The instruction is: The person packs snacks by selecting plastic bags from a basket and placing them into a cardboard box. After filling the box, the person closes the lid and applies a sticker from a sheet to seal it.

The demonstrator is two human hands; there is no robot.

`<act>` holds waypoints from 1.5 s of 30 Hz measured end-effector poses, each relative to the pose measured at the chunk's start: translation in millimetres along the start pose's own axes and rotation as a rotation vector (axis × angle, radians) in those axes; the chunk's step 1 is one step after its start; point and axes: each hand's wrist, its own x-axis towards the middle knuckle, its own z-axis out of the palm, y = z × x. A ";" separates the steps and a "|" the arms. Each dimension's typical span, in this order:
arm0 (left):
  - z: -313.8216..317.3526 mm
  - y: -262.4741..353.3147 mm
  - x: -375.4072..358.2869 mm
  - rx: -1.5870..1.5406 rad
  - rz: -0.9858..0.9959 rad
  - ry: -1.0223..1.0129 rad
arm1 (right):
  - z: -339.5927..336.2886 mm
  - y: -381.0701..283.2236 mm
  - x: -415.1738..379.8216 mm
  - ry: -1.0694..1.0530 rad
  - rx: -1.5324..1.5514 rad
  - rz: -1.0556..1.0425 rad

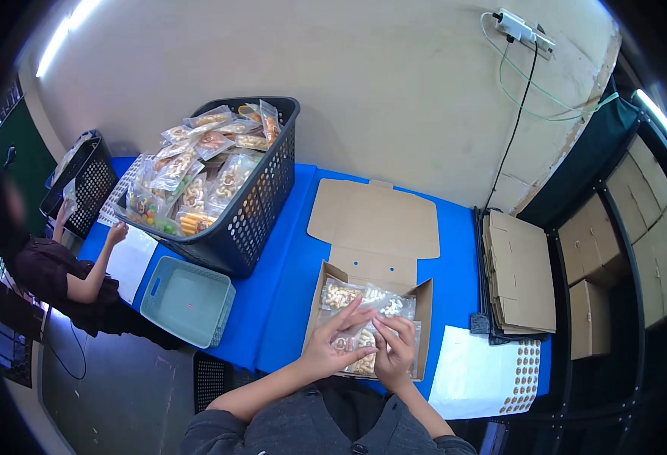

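Observation:
An open cardboard box (424,318) lies in front of me on the blue table, with clear snack packets (341,294) inside. One packet at its upper right holds small white pieces (391,306). My left hand (336,345) is over the left part of the box, its fingers stretched out and thumb apart. My right hand (396,350) is beside it over the packets, fingertips bent together in a pinch. What those fingers hold, if anything, is hidden. The box's lid (375,220) is folded back flat, away from me.
A large dark basket (261,205) heaped with snack packets stands left, near a pale green tray (189,299). On the right are flattened cartons (519,273) and a sheet of round stickers (485,371). Another person (61,273) works at the far left.

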 end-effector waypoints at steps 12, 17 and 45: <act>-0.5 -8.6 -10.6 -0.148 -0.226 0.110 | -1.8 8.0 -1.0 -0.012 0.419 0.512; -7.2 -10.8 -8.2 -0.075 -0.230 0.025 | -13.0 15.5 -0.7 -0.060 0.705 0.731; -83.7 -147.2 6.6 0.543 -0.308 0.407 | -48.7 130.0 -50.8 -0.208 -0.414 0.822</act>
